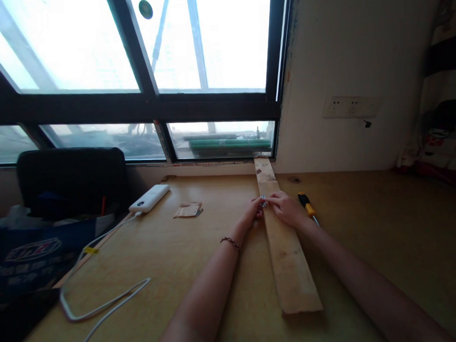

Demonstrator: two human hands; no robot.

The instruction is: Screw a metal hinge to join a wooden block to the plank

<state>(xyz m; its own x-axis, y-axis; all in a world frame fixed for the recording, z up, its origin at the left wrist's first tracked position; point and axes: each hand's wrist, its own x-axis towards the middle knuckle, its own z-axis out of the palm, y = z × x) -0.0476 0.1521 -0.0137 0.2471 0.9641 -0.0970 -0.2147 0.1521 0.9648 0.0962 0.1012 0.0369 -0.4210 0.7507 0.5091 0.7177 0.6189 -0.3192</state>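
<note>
Plank (290, 264) lies lengthwise on tabletop (210, 272), far end at the window. Small shiny metal piece (263, 201) sits at plank's left edge, past its midpoint. Left hand (254, 210): fingertips pinched on it. Right hand (285, 207): over the plank, fingertips at the piece; can't say if gripping or just touching. Yellow-black screwdriver (307, 206) just right of plank; white power bank (149, 198) well left.
</note>
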